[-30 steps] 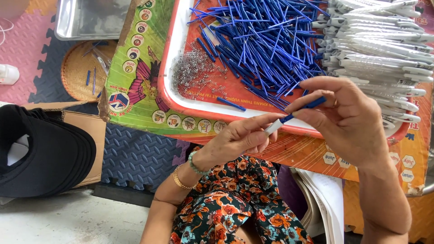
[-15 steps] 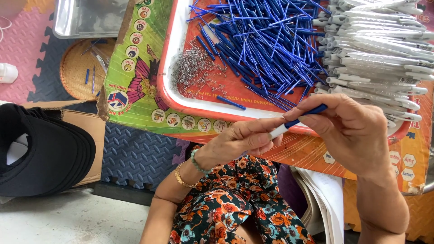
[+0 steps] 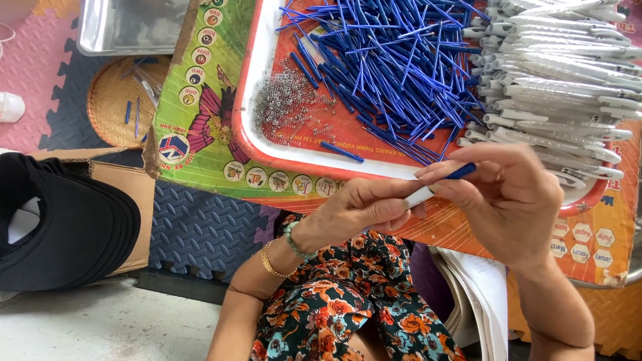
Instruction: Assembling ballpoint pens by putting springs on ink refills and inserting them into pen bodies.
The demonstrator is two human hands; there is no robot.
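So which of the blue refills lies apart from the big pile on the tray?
The single blue refill near the tray's front rim, just below the heap of springs, lies alone; the rest are heaped together.

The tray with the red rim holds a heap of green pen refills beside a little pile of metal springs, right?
Not quite. The head view shows that the pen refills heaped in the tray are blue, not green. The rest holds: the tray has a red rim, and a little pile of metal springs lies beside the refills.
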